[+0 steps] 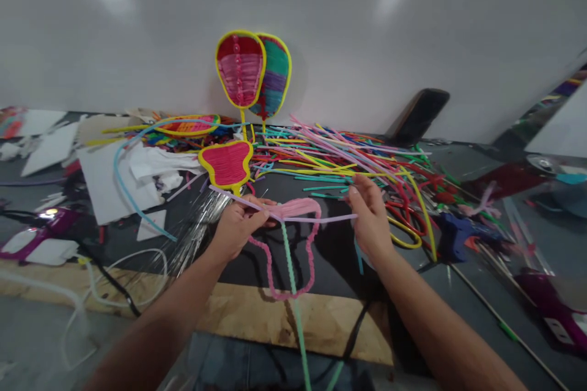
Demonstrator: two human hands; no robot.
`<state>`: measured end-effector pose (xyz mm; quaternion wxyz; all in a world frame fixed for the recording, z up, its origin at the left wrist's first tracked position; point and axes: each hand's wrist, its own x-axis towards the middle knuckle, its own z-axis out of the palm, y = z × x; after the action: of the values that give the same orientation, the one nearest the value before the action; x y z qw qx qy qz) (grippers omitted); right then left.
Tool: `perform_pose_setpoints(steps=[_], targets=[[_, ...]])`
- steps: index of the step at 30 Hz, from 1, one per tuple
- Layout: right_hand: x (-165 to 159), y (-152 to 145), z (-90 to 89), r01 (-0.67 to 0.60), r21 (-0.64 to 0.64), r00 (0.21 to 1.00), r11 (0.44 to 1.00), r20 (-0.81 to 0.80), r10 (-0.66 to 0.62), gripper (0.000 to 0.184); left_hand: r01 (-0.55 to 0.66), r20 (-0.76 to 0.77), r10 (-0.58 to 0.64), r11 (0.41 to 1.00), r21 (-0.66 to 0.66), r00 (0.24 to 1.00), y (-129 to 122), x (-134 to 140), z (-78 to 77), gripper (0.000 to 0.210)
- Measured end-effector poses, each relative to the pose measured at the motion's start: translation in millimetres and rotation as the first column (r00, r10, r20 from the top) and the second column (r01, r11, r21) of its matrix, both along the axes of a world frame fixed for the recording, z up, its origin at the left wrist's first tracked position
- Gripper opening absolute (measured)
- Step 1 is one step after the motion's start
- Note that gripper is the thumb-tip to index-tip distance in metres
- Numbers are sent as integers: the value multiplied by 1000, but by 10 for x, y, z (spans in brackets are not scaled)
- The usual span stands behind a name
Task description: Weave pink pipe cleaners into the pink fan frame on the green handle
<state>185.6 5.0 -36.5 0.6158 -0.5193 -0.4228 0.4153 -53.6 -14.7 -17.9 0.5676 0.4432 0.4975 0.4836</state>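
A pink pipe-cleaner frame (313, 250), rounded and wavy in outline, hangs tilted above the table edge, its upper part filled with pink strands (298, 207). My left hand (238, 223) is closed on its upper left side, thumb on top. A mint green pipe-cleaner stem (292, 269) runs from the middle of the frame down toward my lap. Across the stem's top lies a lilac pipe cleaner (316, 220); one end sticks out past my left hand. Its other end meets my right hand (372, 220), whose fingers are curled at it; the exact grip is partly hidden.
Behind stand finished yellow-rimmed fans (241, 67) and a smaller pink one (225, 164). Loose pipe cleaners (321, 153) pile at the back. Metal wires (197, 226) lie left. A blue glue gun (458, 235), a purple one (545, 305) and a leaning phone (422, 115) are right.
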Motion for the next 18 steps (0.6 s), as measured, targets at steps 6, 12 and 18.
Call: perform_pose_setpoints(steps=[6,12,18], targets=[[97,-74,288,-154,218,872,964,488,29,26,135,-58,-136,991,-20,989,-45,89,33,22],[80,-132,412,-474,-55,757,879,484,439,27,215,-92,-215,976,-14,972,-76,151,44,20],[-88,-275,404,-630,-276,253,726,811,528,38,298,-256,-275,953,53,927,-130,266,84,9]])
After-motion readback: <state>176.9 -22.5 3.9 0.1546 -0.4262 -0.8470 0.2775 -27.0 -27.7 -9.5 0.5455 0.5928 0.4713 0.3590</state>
